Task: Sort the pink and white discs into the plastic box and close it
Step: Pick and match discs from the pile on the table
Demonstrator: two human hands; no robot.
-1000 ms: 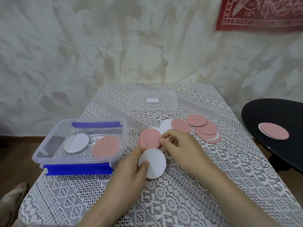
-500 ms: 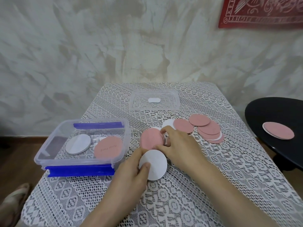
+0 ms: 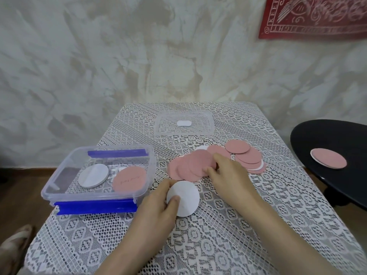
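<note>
The left hand (image 3: 156, 207) grips a white disc (image 3: 186, 197), thumb pressed on its face, low over the counter (image 3: 218, 245). Just beyond it, the right hand (image 3: 230, 175) pinches the edge of a fan of pink discs (image 3: 190, 167). The open plastic box (image 3: 95, 197) sits left of the left hand, holding one white and one pink disc.

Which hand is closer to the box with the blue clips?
The left. The left hand holds a white disc just right of the plastic box, by its front corner. The right hand is farther right, holding the pink discs.
</note>
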